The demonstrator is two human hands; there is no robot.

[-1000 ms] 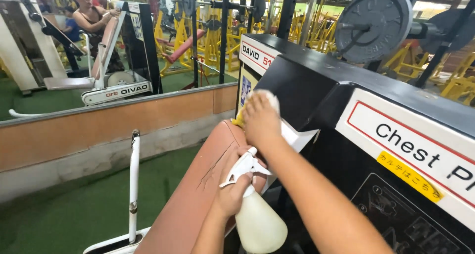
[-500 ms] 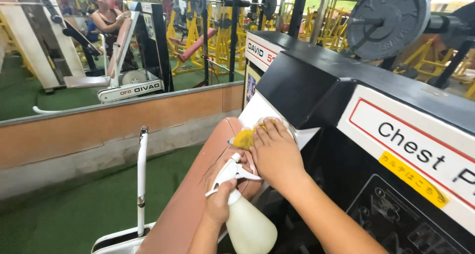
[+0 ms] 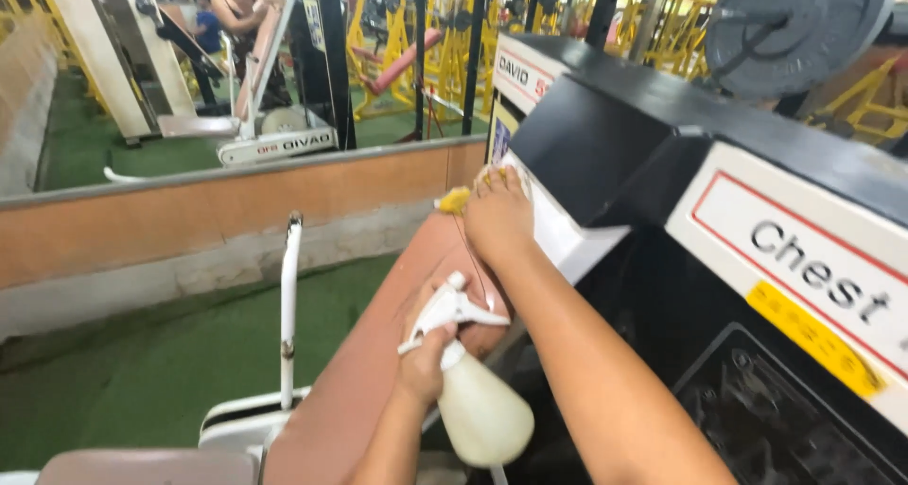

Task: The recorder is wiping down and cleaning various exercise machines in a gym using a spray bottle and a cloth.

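Observation:
My right hand (image 3: 498, 216) presses a yellow cloth (image 3: 457, 199) against the white sloped panel (image 3: 553, 222) of a black and white gym machine (image 3: 662, 154). Only the cloth's left corner and a pale edge above my fingers show. My left hand (image 3: 426, 348) grips the neck of a white spray bottle (image 3: 478, 405) with a white trigger head, held low over the brown padded backrest (image 3: 378, 353). The bottle's nozzle points right, just below my right forearm.
A white upright handle bar (image 3: 288, 305) stands left of the pad. A wall mirror (image 3: 236, 78) above a brown ledge reflects gym machines and people. Green turf floor (image 3: 142, 381) lies at the left. A weight plate (image 3: 794, 26) hangs at the top right.
My right hand slid the cloth down the white panel, then back up towards its upper left corner. The spray bottle stayed in my left hand. The view shifted slightly.

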